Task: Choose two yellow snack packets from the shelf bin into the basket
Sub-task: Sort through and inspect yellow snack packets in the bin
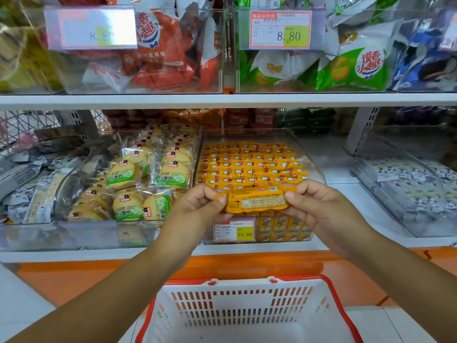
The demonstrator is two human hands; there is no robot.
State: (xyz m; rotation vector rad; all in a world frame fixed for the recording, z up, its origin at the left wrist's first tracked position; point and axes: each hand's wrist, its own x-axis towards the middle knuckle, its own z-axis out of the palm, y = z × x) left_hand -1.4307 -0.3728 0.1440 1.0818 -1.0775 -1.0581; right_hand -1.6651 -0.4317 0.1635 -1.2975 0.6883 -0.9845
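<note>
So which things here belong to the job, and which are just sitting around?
Job: yellow packet, pinched by left hand and right hand; bin of yellow packets; basket.
Just around: round biscuit packs; red bags; green bags; price tag.

Yellow packet (257,199): we see it level, printed back facing us, pinched at both ends, over the bin's front edge.
Shelf bin (247,134): clear, holding rows of yellow packets.
Basket (247,305): white, red-rimmed, below.
</note>
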